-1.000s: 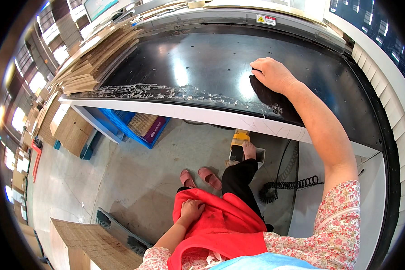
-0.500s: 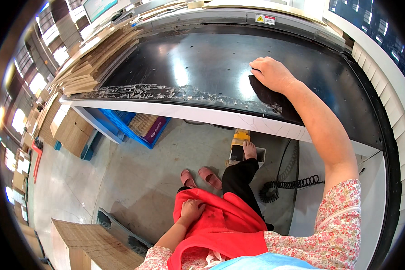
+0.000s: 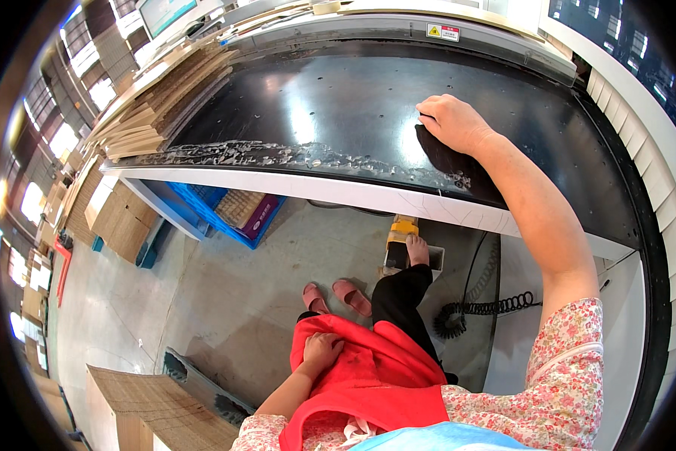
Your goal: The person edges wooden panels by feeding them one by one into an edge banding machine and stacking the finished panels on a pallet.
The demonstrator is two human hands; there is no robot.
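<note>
My right hand (image 3: 454,122) rests on the black tabletop (image 3: 353,90), its fingers curled into a loose fist. A dark gap shows between thumb and fingers, and I make out nothing held there. Below it a dark shadow or reflection falls on the glossy surface. My left hand (image 3: 322,351) lies on the red apron (image 3: 387,361) over my lap, fingers relaxed and holding nothing I can see. Pale scraps and flakes (image 3: 278,155) are strewn along the near edge of the tabletop, from the board stack to near my right forearm.
Brown boards (image 3: 146,113) are stacked at the table's left end. Beneath are a blue crate (image 3: 240,234), a yellow foot pedal (image 3: 403,227) under a bare foot, and a coiled black cable (image 3: 496,306). Pink slippers (image 3: 351,296) lie on the floor. A wooden block (image 3: 157,406) stands lower left.
</note>
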